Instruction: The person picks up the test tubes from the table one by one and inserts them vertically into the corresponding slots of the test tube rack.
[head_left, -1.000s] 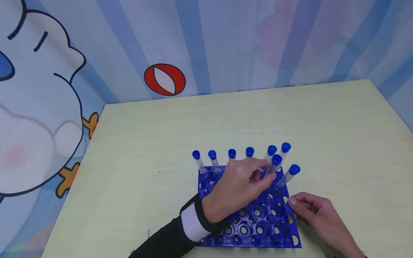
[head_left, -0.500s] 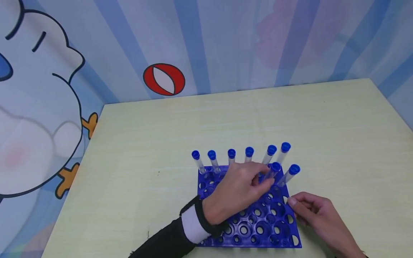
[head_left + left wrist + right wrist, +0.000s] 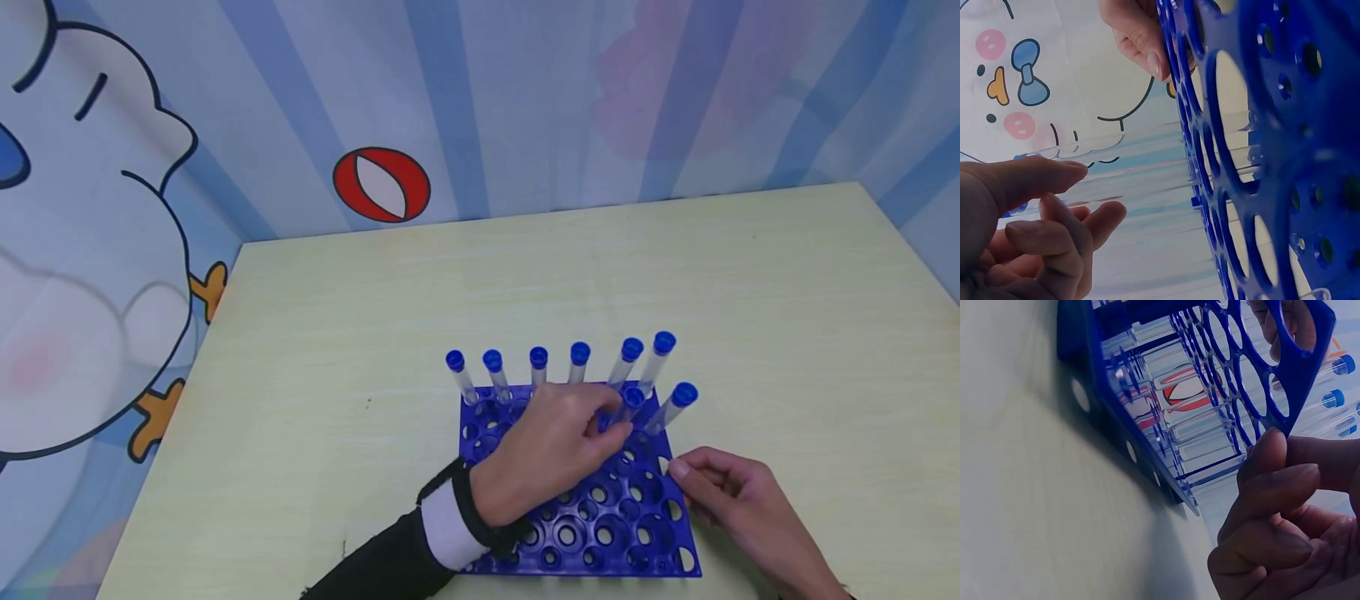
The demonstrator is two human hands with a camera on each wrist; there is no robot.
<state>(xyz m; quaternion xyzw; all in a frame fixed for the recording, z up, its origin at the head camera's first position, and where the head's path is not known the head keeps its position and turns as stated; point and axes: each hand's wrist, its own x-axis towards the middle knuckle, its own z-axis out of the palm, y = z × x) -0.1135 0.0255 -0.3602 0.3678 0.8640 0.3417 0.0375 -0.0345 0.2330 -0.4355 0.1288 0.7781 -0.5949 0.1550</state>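
A blue test tube rack [image 3: 572, 570] stands on the table. My left hand [image 3: 551, 437] pinches a clear, blue-capped test tube [image 3: 632, 401] between thumb and fingers over the rack's back right part; its lower end is hidden in the head view. Beside that tube, another test tube [image 3: 674, 403] leans at the right edge. Several more blue-capped tubes, such as the leftmost tube [image 3: 461, 375], stand along the back row. My right hand [image 3: 746, 508] grips the rack's right edge; in the right wrist view the fingertips [image 3: 1270, 445] meet its upper plate.
A pale wooden table [image 3: 360, 325] extends behind and to both sides of the rack. Along its back edge rises a blue striped wall [image 3: 517, 100] with a printed red ball. A cartoon figure [image 3: 75, 275] is printed on the left side panel.
My left hand has moved down slightly, and the pinched test tube has sunk lower toward the rack. The right hand and the rack have stayed in place.
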